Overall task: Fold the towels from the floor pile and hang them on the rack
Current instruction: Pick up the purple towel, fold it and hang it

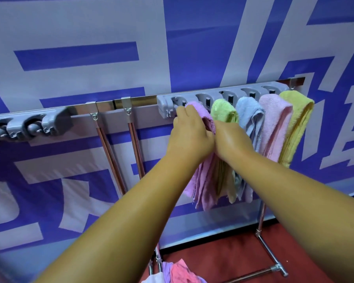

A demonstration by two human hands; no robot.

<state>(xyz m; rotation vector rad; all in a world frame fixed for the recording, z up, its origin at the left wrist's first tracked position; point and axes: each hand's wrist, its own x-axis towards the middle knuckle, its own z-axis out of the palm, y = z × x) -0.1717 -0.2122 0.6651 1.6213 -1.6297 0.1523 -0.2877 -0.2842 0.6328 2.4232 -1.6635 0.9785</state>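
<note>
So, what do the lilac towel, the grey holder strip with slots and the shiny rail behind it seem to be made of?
The lilac towel: looped terry cloth, likely cotton; fuzzy, matte pile. The grey holder strip: moulded plastic, judging by its smooth, dull, rounded shapes. The shiny rail: polished metal, probably steel; mirror-like reflections.

A blue banner (90, 58) with large white characters stands above a red floor (223, 260).
</note>
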